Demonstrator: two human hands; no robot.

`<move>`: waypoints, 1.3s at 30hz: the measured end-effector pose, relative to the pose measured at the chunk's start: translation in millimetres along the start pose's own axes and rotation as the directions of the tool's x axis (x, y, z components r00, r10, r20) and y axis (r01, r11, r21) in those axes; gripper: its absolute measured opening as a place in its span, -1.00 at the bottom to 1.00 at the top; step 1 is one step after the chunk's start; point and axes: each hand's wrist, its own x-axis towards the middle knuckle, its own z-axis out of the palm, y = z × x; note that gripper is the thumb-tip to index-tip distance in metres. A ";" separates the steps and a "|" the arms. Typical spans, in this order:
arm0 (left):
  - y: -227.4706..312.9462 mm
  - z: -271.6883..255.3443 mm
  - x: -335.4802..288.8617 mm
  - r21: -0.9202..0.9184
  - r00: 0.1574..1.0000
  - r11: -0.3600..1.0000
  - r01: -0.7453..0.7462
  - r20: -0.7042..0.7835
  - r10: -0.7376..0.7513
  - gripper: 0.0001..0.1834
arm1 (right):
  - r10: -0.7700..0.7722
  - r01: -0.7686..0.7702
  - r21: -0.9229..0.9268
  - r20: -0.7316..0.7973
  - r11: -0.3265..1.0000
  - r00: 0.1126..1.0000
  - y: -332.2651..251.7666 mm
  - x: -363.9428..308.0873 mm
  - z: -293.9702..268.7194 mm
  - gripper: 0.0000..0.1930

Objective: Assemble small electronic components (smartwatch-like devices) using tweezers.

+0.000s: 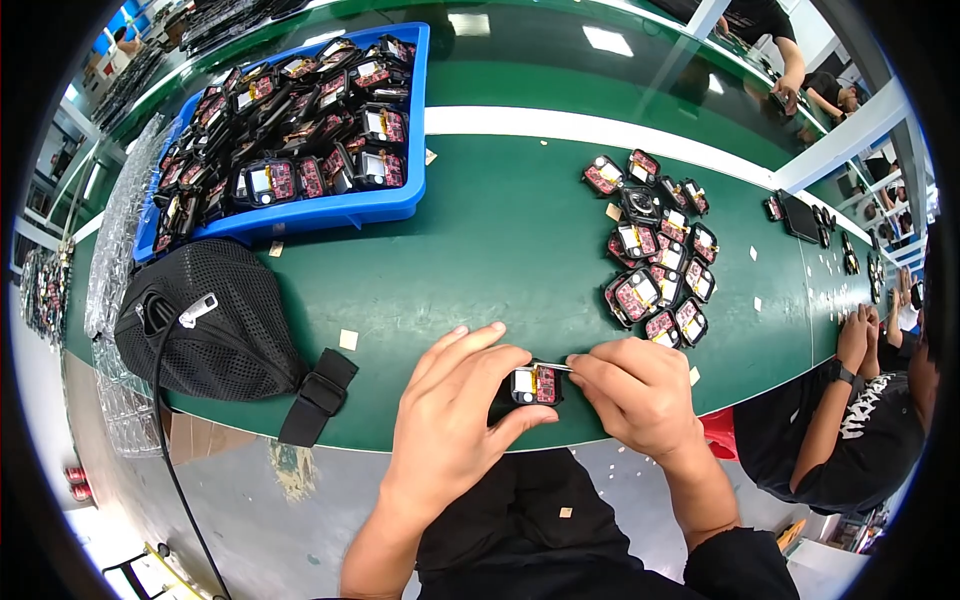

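Close to the table's near edge, my left hand (455, 405) grips a small open watch-like device (536, 384) between thumb and fingers. Its black case shows a red circuit board, a pale square part and a bit of yellow. My right hand (640, 392) pinches a thin silver metal tool (552, 366), whose tip lies along the upper edge of the case. Whether this tool is a pair of tweezers I cannot make out. Beyond my right hand lies a loose cluster of similar open devices (637, 240), some overlapping.
A blue bin (418, 190) heaped with such devices stands at the far left of the green table (480, 260). Nearer are a black mesh bag (215, 330) with a strap and cable. Paper scraps (348, 340) lie about. A co-worker (850, 430) sits at the right.
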 end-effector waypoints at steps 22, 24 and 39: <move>4.5 -1.1 2.1 0.025 0.998 1.000 -0.008 0.057 0.007 -0.32 | -0.016 0.014 -0.076 -0.020 0.997 1.000 -4.8 -2.5 -2.9 -0.76; 7.8 -2.5 2.4 0.031 0.997 0.999 0.032 0.073 -0.034 -0.31 | 0.024 -0.037 -0.101 -0.131 0.994 0.991 -5.8 -5.7 -3.2 -0.77; 9.4 0.5 0.5 0.046 0.989 0.990 0.131 0.066 -0.134 -0.38 | 0.432 -0.500 -0.242 -0.282 0.832 0.856 -9.7 -6.2 4.4 -0.60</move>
